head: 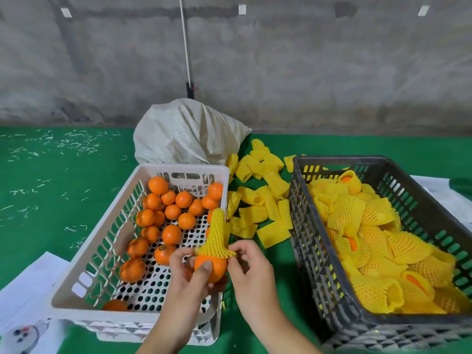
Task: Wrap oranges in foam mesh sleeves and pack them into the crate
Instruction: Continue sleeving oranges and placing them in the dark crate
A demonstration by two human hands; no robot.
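Head view looks down on a green felt-like tabletop [51,200] against a rough grey concrete wall [306,72]. Low in the middle, the left hand [190,272] curls round a smooth, round orange [213,264], thumb pressed on its near face, fingers behind it. A yellow foam mesh sleeve [217,236], soft and netted with diamond-shaped holes, sits on top of the orange like a cap; its wide mouth is stretched over the fruit's upper part and its long axis runs upward and away from the person, narrowing to a limp tip that leans slightly left. The right hand [251,267] pinches the sleeve's flared rim on the right side between thumb and fingertips.

Behind the hands stands a white plastic crate [107,241] with slotted walls and a perforated floor, holding loose bare oranges [168,213], some with small stickers. To the right, a dark grey slotted crate [319,251] is heaped with wrapped oranges [370,226], orange peel showing through several open sleeve ends. Between the two crates lies a scatter of empty sleeves [260,200], short flattened tubes pointing in many directions. A crumpled white woven sack [189,134] sits behind the white crate. White paper sheets [25,284] lie at the lower left.
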